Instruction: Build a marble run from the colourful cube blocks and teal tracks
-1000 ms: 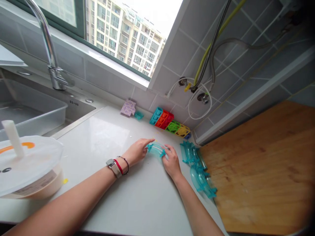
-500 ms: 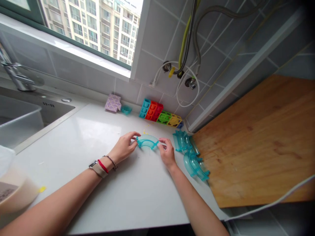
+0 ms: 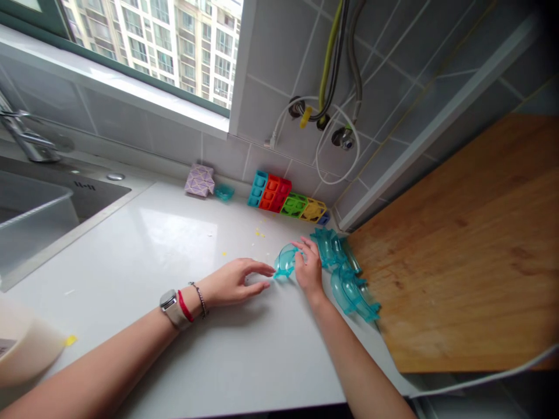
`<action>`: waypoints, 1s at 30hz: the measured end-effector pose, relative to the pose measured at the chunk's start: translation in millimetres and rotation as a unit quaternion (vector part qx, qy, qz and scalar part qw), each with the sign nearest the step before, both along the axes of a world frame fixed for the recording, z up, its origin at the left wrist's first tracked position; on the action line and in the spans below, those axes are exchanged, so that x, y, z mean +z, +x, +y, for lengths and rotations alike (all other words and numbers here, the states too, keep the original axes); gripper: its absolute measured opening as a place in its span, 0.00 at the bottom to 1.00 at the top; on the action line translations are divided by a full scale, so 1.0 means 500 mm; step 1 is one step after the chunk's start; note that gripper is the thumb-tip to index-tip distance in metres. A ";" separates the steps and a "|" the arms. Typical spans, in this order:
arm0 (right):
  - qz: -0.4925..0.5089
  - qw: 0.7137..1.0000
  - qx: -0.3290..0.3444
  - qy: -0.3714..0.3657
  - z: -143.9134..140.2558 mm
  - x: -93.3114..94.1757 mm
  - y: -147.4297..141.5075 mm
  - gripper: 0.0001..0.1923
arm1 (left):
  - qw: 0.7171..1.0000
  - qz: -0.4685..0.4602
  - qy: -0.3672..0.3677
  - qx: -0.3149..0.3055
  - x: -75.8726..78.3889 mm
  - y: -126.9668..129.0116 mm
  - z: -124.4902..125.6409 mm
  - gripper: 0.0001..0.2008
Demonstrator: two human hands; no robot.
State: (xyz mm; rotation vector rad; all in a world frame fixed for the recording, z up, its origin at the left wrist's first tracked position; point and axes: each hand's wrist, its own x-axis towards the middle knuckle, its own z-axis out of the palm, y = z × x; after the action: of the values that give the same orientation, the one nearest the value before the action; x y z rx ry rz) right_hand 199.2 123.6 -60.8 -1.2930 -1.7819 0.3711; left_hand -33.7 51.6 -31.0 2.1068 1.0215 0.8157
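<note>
My right hand [image 3: 309, 269] grips a curved, clear teal plastic track piece [image 3: 285, 260] and holds it tilted up off the white counter [image 3: 183, 244]. My left hand [image 3: 236, 282] lies flat beside it, fingers spread, fingertips just short of the piece, holding nothing. A watch and bracelets sit on that wrist. More teal curved track pieces [image 3: 349, 285] are piled right of my right hand, against the wooden board [image 3: 463, 244].
A row of coloured plastic blocks [image 3: 288, 203] stands against the tiled wall, with a pink patterned block [image 3: 199, 181] and a small teal piece [image 3: 224, 191] left of it. The sink [image 3: 35, 215] and tap are at far left. A white cable [image 3: 480, 378] crosses the lower right.
Both hands held the curved piece flat on the counter. Now my left hand has let go and rests open, while my right hand has lifted and tilted the piece toward the pile.
</note>
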 end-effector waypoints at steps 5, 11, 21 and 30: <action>-0.124 0.989 0.077 0.002 -0.032 0.026 -0.020 0.18 | 1.000 0.013 0.029 0.001 -0.003 0.008 -0.005 0.14; -0.185 0.982 0.039 -0.006 -0.022 0.019 -0.005 0.16 | 0.999 0.016 0.024 0.034 -0.004 0.007 -0.006 0.11; -0.224 0.974 0.019 0.020 0.006 0.014 0.079 0.25 | 0.998 0.031 0.030 0.050 -0.004 0.008 -0.007 0.12; -0.192 0.971 0.119 0.074 -0.019 0.066 -0.036 0.13 | 0.995 0.034 0.054 0.082 -0.016 0.012 -0.002 0.11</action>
State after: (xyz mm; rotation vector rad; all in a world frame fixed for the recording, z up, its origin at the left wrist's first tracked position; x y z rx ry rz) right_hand 181.4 113.9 -28.0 -1.1000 -2.2564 0.1174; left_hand -27.6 50.5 -38.9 2.1769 1.2234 0.9021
